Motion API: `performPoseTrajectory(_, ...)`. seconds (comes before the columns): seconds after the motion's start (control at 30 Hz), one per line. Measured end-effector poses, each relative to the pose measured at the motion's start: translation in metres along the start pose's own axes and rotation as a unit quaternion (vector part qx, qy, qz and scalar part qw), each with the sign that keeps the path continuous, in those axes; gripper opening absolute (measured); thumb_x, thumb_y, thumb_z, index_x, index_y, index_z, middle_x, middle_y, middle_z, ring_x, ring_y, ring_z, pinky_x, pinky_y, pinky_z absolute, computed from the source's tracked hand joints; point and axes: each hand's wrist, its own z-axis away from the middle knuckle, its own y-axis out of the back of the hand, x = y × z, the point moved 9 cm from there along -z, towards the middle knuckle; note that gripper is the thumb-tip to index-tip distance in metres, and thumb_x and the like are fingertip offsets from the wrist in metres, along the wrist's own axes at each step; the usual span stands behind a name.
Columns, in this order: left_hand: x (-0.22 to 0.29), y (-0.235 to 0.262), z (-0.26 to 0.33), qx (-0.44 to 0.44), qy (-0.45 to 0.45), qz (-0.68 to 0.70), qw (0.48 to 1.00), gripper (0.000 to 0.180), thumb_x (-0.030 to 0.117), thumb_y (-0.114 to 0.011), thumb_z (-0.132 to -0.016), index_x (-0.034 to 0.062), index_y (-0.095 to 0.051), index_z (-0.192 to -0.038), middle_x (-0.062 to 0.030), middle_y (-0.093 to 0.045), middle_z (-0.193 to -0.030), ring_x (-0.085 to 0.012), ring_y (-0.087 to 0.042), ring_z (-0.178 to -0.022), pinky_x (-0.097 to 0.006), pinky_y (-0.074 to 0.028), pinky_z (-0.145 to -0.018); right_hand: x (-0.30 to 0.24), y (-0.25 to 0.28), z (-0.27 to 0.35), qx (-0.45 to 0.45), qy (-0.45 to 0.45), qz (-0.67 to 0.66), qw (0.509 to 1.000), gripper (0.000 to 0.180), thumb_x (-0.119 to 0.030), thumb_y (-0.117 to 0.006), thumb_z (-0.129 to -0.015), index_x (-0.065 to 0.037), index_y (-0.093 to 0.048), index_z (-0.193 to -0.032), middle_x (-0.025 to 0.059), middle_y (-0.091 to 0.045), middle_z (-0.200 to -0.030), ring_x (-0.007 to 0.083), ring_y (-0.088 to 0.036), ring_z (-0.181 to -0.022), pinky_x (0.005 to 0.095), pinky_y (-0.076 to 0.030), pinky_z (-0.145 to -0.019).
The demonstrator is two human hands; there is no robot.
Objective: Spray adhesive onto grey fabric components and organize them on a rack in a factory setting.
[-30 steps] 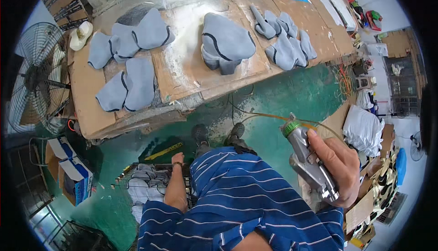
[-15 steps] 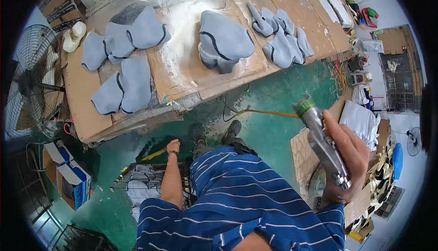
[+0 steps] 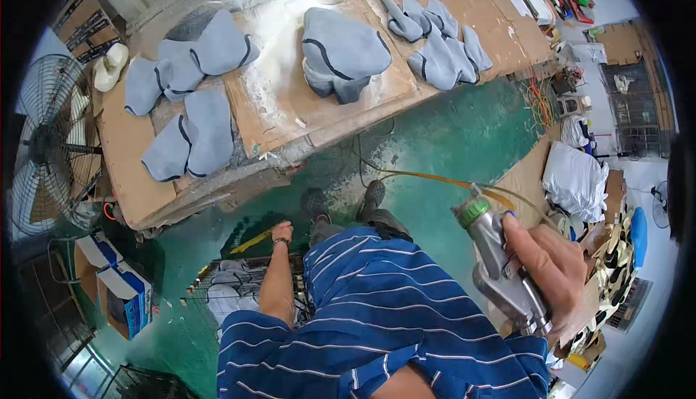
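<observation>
My right hand (image 3: 554, 276) is closed around a metal spray gun (image 3: 500, 268) with a green ring at its upper end, held up over the floor on the right. My left hand (image 3: 283, 232) is curled into a fist at the far end of a wire basket (image 3: 196, 301); anything inside the fist is hidden. Grey fabric pieces lie in that basket. On the cardboard-covered table (image 3: 138, 192) ahead sit more grey pieces with black edging: a stacked group in the middle (image 3: 341, 44), several at the left (image 3: 210, 134) and several at the right (image 3: 442, 62).
A yellowish hose (image 3: 428, 177) crosses the green floor from under the table towards the right. A large fan (image 3: 51, 142) stands at the left, with an open carton (image 3: 127, 283) below it. A silvery bag (image 3: 576, 181) and stacked shoe-shaped pieces (image 3: 616, 276) line the right.
The spray gun and my right hand have shifted slightly down and tilted, and the hose now shows beside it. The table has moved slightly up and left in view. My left fist stays by the basket.
</observation>
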Motion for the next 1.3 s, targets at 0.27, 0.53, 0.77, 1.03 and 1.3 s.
performPoseTrajectory(0.27,0.043,0.01,0.012,0.066,-0.078,0.023,0.995,0.022,0.021,-0.076,-0.084,0.0137,-0.082,-0.104,-0.0114,-0.079,-0.096,-0.0262,-0.074,-0.088,-0.038,-0.058,-0.08,0.026,-0.002,0.042,-0.048,0.008,-0.04,0.998,0.069,-0.016,-0.088,-0.067,0.007,-0.068,-0.129,0.0072,-0.062,-0.069,0.0186,-0.061,-0.056,0.0304,-0.042,-0.047)
performPoseTrajectory(0.53,0.413,0.116,0.142,0.194,-0.45,0.227,0.842,0.036,0.027,-0.073,-0.094,0.0086,-0.072,-0.125,-0.0127,-0.068,-0.13,-0.0287,-0.066,-0.115,-0.039,-0.052,-0.097,0.112,0.013,0.09,-0.019,-0.033,-0.135,0.99,0.07,-0.008,-0.086,-0.069,0.008,-0.065,-0.133,0.0116,-0.066,-0.075,0.023,-0.064,-0.061,0.0334,-0.049,-0.055)
performPoseTrajectory(0.77,0.622,0.111,0.219,0.345,-0.589,-0.137,0.718,0.039,0.034,-0.08,-0.084,0.0136,-0.077,-0.117,-0.0151,-0.065,-0.133,-0.034,-0.058,-0.127,-0.046,-0.046,-0.108,0.197,0.033,0.123,0.041,-0.139,-0.169,0.975,0.063,-0.008,-0.079,-0.073,0.005,-0.067,-0.133,0.0151,-0.069,-0.082,0.027,-0.069,-0.068,0.0336,-0.052,-0.061)
performPoseTrajectory(1.03,0.627,0.12,0.154,0.271,-0.52,-0.132,0.799,0.048,0.046,-0.087,-0.072,0.0233,-0.082,-0.114,-0.0203,-0.059,-0.143,-0.0367,-0.053,-0.134,-0.046,-0.042,-0.113,0.257,0.027,0.136,-0.015,-0.075,-0.277,0.958,0.065,-0.006,-0.081,-0.072,0.007,-0.065,-0.133,0.0155,-0.072,-0.085,0.029,-0.072,-0.072,0.0371,-0.055,-0.059)
performPoseTrajectory(1.3,0.605,0.11,0.154,0.253,-0.481,-0.034,0.839,0.047,0.038,-0.087,-0.078,0.0213,-0.078,-0.122,-0.0207,-0.049,-0.155,-0.0348,-0.047,-0.142,-0.046,-0.04,-0.115,0.315,0.03,0.127,0.032,-0.127,-0.273,0.953,0.076,-0.002,-0.074,-0.065,0.001,-0.062,-0.14,0.0169,-0.07,-0.086,0.0336,-0.069,-0.075,0.039,-0.052,-0.065)
